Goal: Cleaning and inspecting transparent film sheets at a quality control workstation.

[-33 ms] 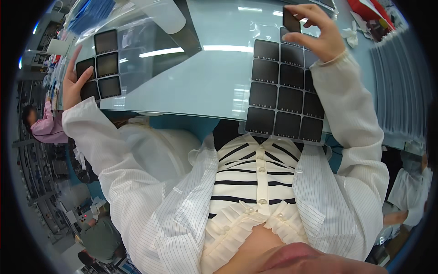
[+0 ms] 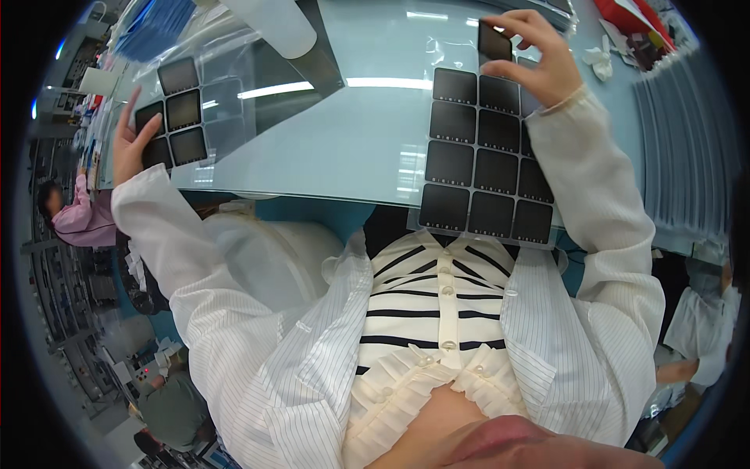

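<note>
My right hand (image 2: 539, 62) is raised at the far right of the pale blue table (image 2: 336, 148), pinching one black square tile (image 2: 494, 41) between thumb and fingers. Just below it lies a clear sheet with a grid of several black square tiles (image 2: 484, 168), reaching to the table's near edge. My left hand (image 2: 131, 144) rests at the table's left edge, its fingers touching a second clear sheet (image 2: 226, 86) that carries several black square tiles (image 2: 176, 117). Both arms wear white striped sleeves.
A white cylinder (image 2: 277, 23) and a blue stack (image 2: 152, 27) stand at the back left. Red items (image 2: 625, 19) and crumpled white material (image 2: 601, 59) lie at the back right, beside grey ribbed strips (image 2: 687, 141). Other people sit at left (image 2: 78, 219), right (image 2: 703, 320) and lower left (image 2: 168, 410).
</note>
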